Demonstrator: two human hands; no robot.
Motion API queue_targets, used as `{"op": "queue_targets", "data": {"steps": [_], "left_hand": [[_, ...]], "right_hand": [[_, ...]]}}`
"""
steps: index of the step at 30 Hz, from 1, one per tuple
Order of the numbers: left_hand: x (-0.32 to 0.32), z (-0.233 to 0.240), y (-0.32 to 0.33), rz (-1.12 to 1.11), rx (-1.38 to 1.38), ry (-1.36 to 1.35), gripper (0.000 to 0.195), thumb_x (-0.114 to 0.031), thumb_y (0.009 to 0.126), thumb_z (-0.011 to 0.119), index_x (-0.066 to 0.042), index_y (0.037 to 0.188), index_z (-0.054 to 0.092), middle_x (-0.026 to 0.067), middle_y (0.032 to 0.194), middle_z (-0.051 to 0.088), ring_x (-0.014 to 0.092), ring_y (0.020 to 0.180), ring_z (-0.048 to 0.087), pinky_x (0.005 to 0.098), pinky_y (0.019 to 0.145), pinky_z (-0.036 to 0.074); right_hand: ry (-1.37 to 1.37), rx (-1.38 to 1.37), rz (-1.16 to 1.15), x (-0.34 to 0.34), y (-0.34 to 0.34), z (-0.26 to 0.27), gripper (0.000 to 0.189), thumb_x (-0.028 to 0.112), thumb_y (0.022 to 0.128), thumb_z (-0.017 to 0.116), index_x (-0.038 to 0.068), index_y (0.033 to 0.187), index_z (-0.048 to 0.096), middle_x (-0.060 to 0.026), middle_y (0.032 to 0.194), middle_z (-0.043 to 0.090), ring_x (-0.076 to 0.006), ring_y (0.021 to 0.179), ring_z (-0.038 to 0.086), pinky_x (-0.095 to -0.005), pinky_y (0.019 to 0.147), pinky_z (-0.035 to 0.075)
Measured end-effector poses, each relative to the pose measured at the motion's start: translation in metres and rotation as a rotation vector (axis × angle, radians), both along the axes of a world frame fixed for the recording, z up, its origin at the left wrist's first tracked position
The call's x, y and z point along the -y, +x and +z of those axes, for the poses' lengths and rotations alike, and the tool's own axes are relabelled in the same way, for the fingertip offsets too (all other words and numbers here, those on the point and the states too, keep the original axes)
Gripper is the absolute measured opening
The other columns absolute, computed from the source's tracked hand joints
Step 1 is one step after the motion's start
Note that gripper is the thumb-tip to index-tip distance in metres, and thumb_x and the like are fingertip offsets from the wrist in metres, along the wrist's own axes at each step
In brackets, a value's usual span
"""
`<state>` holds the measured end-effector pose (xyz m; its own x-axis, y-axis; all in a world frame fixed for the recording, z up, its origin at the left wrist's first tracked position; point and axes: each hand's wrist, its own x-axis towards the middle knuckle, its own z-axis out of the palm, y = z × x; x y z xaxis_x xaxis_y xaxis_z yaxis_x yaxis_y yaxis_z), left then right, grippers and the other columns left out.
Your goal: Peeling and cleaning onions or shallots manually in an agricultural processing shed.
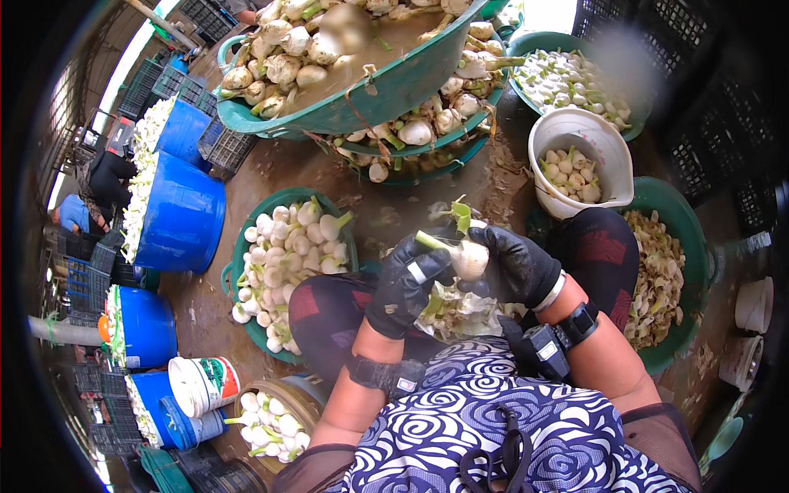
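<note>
A fresh garlic bulb (471, 260) with a short cut green stem is between my two hands, above my lap. My left hand (407, 280), in a black glove with a white band on one finger, grips it at the stem side. On the bulb's other side is my right hand (515, 265), also in a black glove. Its fingertips pinch a strip of green and white peel (461, 215), and its lower fingers are close to the bulb. Loose pale skins (459, 314) lie in my lap below.
Cleaned bulbs fill a green basin (231, 280) at left. Unpeeled bulbs soak in stacked green tubs (394, 92) ahead. At right stand a white bucket (579, 123) with bulbs and a green tub (699, 271) of skins. Blue barrels (185, 209) and a person (77, 212) are farther left.
</note>
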<state>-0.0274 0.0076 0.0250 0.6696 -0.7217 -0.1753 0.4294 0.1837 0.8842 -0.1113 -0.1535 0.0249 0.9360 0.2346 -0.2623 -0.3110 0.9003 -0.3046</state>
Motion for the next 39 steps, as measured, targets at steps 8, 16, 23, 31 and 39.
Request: {"op": "queue_targets", "data": {"steps": [8,16,23,31,39], "left_hand": [[-0.002,-0.011,0.041,0.27,-0.241,-0.129,0.024,-0.019,0.087,0.059,0.002,0.099,0.061,0.0094,0.092,0.064,0.02,0.085,0.062,0.0326,0.073,0.053],[-0.013,-0.026,0.053,0.267,-0.113,-0.079,0.025,-0.021,0.089,0.057,-0.001,0.104,0.058,0.0112,0.105,0.062,0.025,0.095,0.06,0.0385,0.085,0.05],[0.006,0.015,0.024,0.231,0.22,0.039,0.014,-0.013,0.087,0.059,-0.003,0.097,0.061,0.0064,0.097,0.065,0.011,0.077,0.061,0.0239,0.066,0.05],[0.016,0.019,0.036,0.267,-0.346,-0.218,0.033,-0.03,0.086,0.063,-0.004,0.105,0.058,0.0109,0.101,0.062,0.024,0.088,0.062,0.0357,0.071,0.054],[0.0,0.002,0.037,-0.003,0.627,0.172,0.023,-0.009,0.089,0.057,0.0,0.109,0.056,0.0115,0.115,0.058,0.023,0.097,0.06,0.0343,0.08,0.052]], "right_hand": [[-1.445,0.598,-0.521,0.0,-0.006,0.017,0.024,0.012,0.089,0.059,0.0,0.109,0.061,-0.006,0.099,0.063,-0.0105,0.089,0.057,-0.0278,0.079,0.047],[-1.466,0.191,0.061,0.031,-0.011,0.029,0.02,0.01,0.079,0.063,0.002,0.097,0.064,-0.0025,0.085,0.065,-0.0094,0.071,0.058,-0.0254,0.066,0.048],[-1.225,0.246,-0.36,0.002,0.0,0.024,0.029,0.013,0.069,0.076,0.003,0.091,0.059,-0.0072,0.083,0.057,-0.0129,0.074,0.056,-0.0281,0.068,0.047],[-2.28,0.663,0.024,-0.018,-0.008,-0.034,0.009,0.009,0.078,0.054,0.004,0.084,0.059,-0.0101,0.079,0.058,-0.0244,0.074,0.061,-0.0346,0.066,0.05],[-0.914,0.306,-0.263,-0.003,0.007,0.017,0.072,-0.004,0.071,0.063,0.007,0.137,0.035,-0.0137,0.122,0.052,-0.0211,0.105,0.054,-0.0327,0.086,0.048]]}}
